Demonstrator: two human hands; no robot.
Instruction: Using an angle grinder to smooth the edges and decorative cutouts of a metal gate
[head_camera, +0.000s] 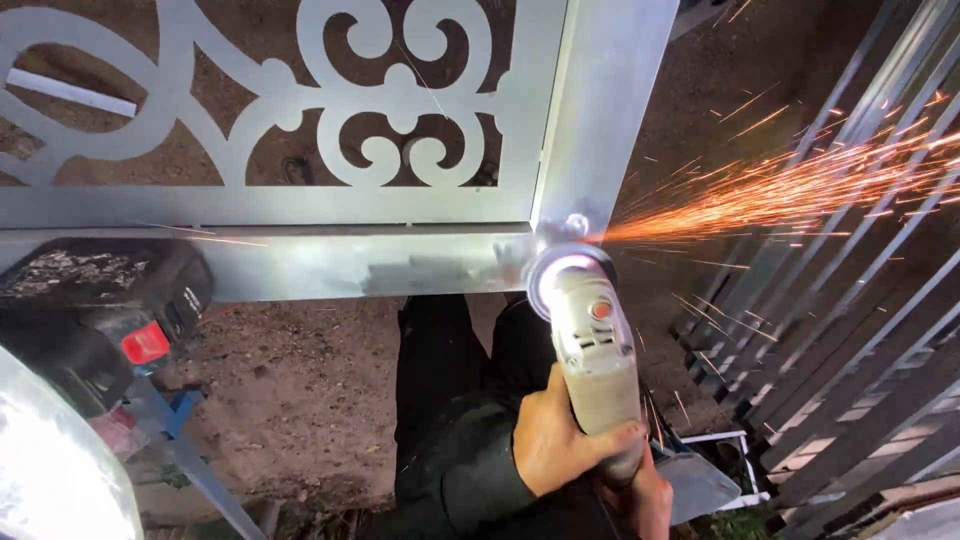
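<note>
Both hands close on a grey grinder (592, 345): the left hand (565, 437) wraps its body, the right hand (650, 497) grips its tail just below. Its disc touches the corner joint of a metal frame (420, 262), throwing sparks (790, 185) rightward over leaning bars (850, 330).

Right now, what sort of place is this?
Probably an outdoor metalworking yard. A hand holds a grey angle grinder throwing orange sparks off a silver scrollwork gate frame, over bare dirt ground, beside stacked metal railings.
</note>
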